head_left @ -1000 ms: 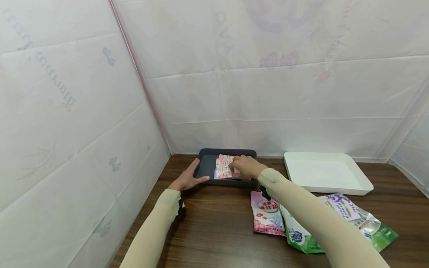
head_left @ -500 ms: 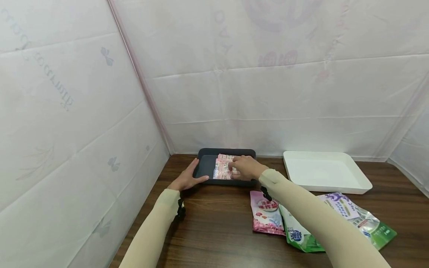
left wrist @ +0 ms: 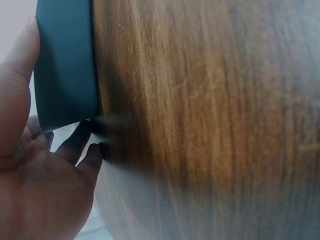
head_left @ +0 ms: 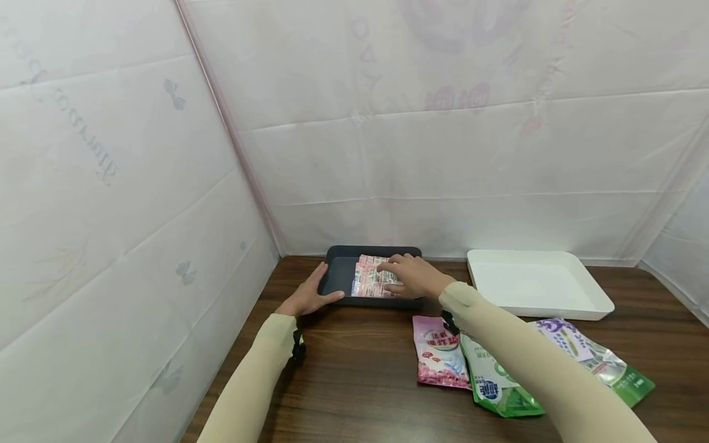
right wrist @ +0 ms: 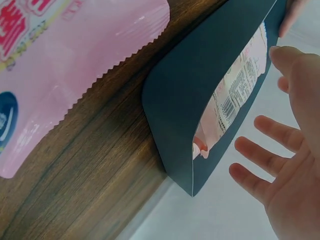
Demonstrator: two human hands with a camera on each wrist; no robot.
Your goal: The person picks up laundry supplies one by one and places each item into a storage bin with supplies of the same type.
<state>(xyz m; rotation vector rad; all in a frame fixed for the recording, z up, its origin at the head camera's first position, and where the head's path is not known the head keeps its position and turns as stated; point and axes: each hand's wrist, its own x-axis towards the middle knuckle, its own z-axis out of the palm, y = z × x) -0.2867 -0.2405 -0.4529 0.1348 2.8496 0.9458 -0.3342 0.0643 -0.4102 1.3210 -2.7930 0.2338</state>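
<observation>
A dark grey tray (head_left: 339, 277) stands at the back of the table, with pink-and-white printed packets (head_left: 365, 277) lying in its right part. My left hand (head_left: 310, 294) rests at the tray's left front corner, thumb along the front wall and fingers along the side. In the left wrist view those fingers (left wrist: 85, 137) lie against the tray's corner, none curled round it. Above the right end of the tray is my right hand (head_left: 415, 275), its fingers spread and apart from the packets. The right wrist view shows nothing held in that hand, and a barcode on one packet.
A white tray (head_left: 540, 280) stands at the back right. In front lie a pink pouch (head_left: 437, 360), a green-and-white pouch (head_left: 498, 381) and a purple-labelled pouch (head_left: 573, 344), partly behind my right forearm. White sheeting (head_left: 360, 160) walls the back and left of the brown table (head_left: 343, 381).
My right hand has let go of the packets, lifting slightly and shifting right, so more of them shows. The left hand stays at the tray's corner.
</observation>
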